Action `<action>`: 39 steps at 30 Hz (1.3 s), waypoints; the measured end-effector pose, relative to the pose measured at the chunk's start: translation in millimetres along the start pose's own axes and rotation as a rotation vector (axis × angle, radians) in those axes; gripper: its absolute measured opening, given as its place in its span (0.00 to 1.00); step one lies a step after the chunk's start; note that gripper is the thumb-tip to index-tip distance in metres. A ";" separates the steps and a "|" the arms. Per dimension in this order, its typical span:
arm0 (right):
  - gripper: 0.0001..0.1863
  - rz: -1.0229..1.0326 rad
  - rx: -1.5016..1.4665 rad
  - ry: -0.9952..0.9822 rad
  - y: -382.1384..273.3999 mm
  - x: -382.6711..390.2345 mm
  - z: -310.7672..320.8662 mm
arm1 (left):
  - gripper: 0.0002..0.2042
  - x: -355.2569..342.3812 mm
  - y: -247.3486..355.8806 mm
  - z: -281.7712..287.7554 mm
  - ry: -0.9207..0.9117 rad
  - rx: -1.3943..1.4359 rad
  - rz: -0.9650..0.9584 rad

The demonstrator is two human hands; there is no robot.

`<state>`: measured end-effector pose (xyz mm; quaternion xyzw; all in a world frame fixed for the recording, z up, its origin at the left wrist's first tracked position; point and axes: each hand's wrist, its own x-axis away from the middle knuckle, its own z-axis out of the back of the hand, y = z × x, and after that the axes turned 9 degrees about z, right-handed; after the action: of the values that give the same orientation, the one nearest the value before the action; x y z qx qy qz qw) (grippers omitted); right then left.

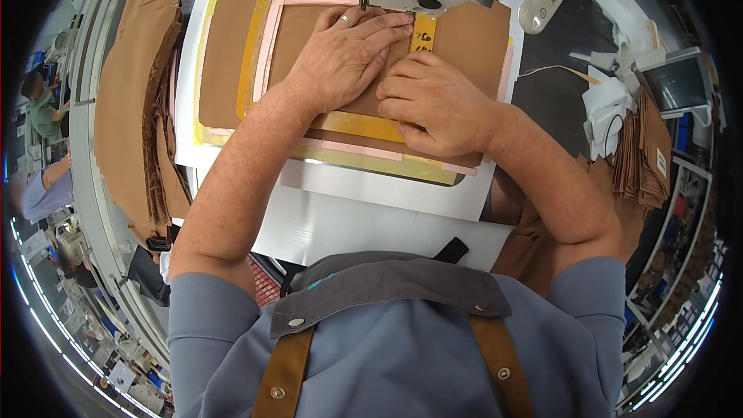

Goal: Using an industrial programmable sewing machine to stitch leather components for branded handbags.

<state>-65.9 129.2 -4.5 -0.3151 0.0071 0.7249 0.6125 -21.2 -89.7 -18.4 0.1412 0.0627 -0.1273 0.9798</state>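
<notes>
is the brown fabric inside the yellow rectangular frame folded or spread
Spread: the brown fabric lies flat inside the yellow rectangular frame, no fold visible; part is hidden.

The left forearm [248, 166] slants up and inward; the right forearm [553, 166] leans in from the other side, both elbows bent and spread wide. The left hand [340, 58] lies palm down, its fingers [391, 33] stretched rightward, close together. Just beside it, the right hand [445, 101] turns inward, fingers curled, their tips partly hidden.
</notes>
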 end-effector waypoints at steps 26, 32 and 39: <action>0.14 -0.086 0.157 0.032 19.1 3.2 9.3 | 0.21 -5.1 -4.3 5.2 0.019 0.081 -0.015; 0.12 -0.053 0.146 0.030 18.5 5.2 7.5 | 0.20 -4.7 -4.1 8.5 -0.042 0.064 0.002; 0.11 -0.039 0.043 -0.011 2.5 7.5 -2.2 | 0.19 -5.9 -5.0 10.1 -0.074 0.083 0.026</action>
<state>-67.6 134.3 -10.7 -0.2981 0.0135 0.7143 0.6331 -27.3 -95.9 -9.1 0.1775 0.0194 -0.1224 0.9763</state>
